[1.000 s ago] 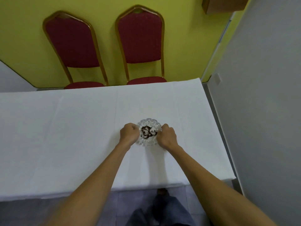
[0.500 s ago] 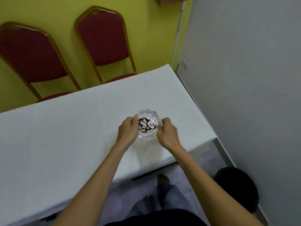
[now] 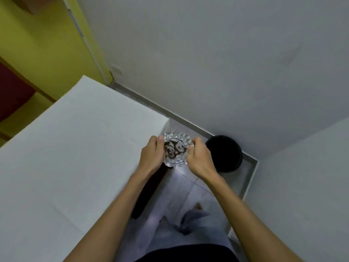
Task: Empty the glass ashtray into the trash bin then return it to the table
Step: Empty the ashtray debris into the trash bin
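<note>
A cut-glass ashtray (image 3: 175, 148) with dark ash and butts in its bowl is held upright in the air, just past the right corner of the white-clothed table (image 3: 75, 148). My left hand (image 3: 151, 157) grips its left rim and my right hand (image 3: 200, 159) grips its right rim. A round black trash bin (image 3: 225, 154) stands on the floor in the corner, just right of my right hand and lower down. Part of the bin's left side is hidden behind that hand.
Grey walls (image 3: 207, 63) meet in the corner behind the bin. A red chair (image 3: 13, 91) stands against the yellow wall at far left. The tiled floor (image 3: 188, 186) shows between table and wall, with my legs below.
The ashtray has been lifted off the table and carried right, past the table's corner. My view has swung right, bringing the trash bin close beside my hands.
</note>
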{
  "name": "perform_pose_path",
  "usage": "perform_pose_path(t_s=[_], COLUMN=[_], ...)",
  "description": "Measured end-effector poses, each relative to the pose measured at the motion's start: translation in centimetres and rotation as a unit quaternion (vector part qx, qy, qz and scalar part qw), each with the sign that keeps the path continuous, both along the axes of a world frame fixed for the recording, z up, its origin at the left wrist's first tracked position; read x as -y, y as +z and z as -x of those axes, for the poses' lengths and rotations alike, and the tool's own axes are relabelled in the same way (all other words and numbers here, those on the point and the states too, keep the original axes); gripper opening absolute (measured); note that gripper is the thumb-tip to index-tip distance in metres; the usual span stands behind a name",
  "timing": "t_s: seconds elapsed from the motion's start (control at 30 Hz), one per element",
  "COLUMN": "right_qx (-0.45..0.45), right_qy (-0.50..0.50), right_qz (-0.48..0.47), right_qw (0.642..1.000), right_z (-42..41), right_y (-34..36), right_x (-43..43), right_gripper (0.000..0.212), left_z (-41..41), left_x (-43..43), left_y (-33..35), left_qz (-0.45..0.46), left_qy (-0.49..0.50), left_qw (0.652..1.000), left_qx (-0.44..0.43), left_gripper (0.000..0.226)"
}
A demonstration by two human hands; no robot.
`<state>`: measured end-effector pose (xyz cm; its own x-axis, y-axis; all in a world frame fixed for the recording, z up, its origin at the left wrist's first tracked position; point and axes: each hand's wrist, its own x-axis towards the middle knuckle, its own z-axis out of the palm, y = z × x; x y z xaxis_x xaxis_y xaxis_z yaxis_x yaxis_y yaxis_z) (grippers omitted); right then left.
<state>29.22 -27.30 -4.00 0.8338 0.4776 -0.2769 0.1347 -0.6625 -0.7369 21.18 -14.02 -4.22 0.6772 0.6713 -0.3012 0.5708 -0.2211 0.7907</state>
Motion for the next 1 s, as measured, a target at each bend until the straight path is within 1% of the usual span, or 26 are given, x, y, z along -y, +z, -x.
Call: perform_pose_path(t_s=[0.1, 0.17, 0.23, 0.3, 0.37, 0.5, 0.57, 0.63, 0.7, 0.8, 0.9, 1.0], right_qx=[0.006, 0.018, 0.026, 0.025, 0.025, 0.054, 0.091, 0.147, 0.189, 0.216, 0.232, 0.250], right_qy=[-0.066, -0.105, -0.139, -0.160, -0.161, -0.167, -0.153, -0.130, -0.105, -0.082, -0.073, -0.066], right_qz=[0.001, 0.001, 0.002, -0.004, -0.006, -0.001, 0.014, 0.053, 0.080, 0.103, 0.116, 0.119], right_qw=[0.998, 0.994, 0.990, 0.987, 0.987, 0.985, 0.984, 0.979, 0.973, 0.967, 0.963, 0.959], right_z=[-2.1, -3.6, -5.1, -6.2, -7.3, -7.7, -7.4, -7.1, -7.4, -8.7, -10.8, -12.8], right_y=[-0.2, -0.7, -1.2, -1.6, -1.9, -3.2, -4.7, -6.8, -9.3, -13.3, -18.8, -25.7], right_x=[4.3, 7.0, 9.5, 11.7, 13.5, 15.7, 16.1, 16.3, 16.4, 16.6, 16.7, 16.4], right_gripper=[0.022, 0.024, 0.028, 0.032, 0.038, 0.060, 0.066, 0.068, 0.065, 0.053, 0.038, 0.027], left_z=[-4.1, -6.8, -9.2, -11.4, -13.5, -16.3, -17.3, -18.2, -19.0, -20.4, -22.5, -24.8], left_x=[3.1, 5.5, 7.7, 9.5, 11.0, 13.1, 13.6, 13.9, 14.1, 14.1, 13.8, 13.3], left_y=[-0.8, -1.2, -1.5, -2.1, -2.9, -4.7, -6.0, -7.5, -9.4, -13.1, -18.2, -24.8], left_qz=[-0.051, -0.055, -0.056, -0.061, -0.062, -0.056, -0.050, -0.034, -0.019, -0.002, 0.005, 0.023], left_qy=[-0.092, -0.139, -0.171, -0.181, -0.189, -0.213, -0.213, -0.209, -0.201, -0.197, -0.202, -0.208], left_qw=[0.994, 0.989, 0.984, 0.982, 0.980, 0.975, 0.975, 0.977, 0.979, 0.979, 0.978, 0.977], left_qx=[0.001, 0.002, -0.001, -0.009, -0.010, -0.019, -0.021, -0.027, -0.036, -0.044, -0.048, -0.050], left_gripper=[0.046, 0.042, 0.036, 0.034, 0.036, 0.033, 0.030, 0.033, 0.038, 0.035, 0.030, 0.034])
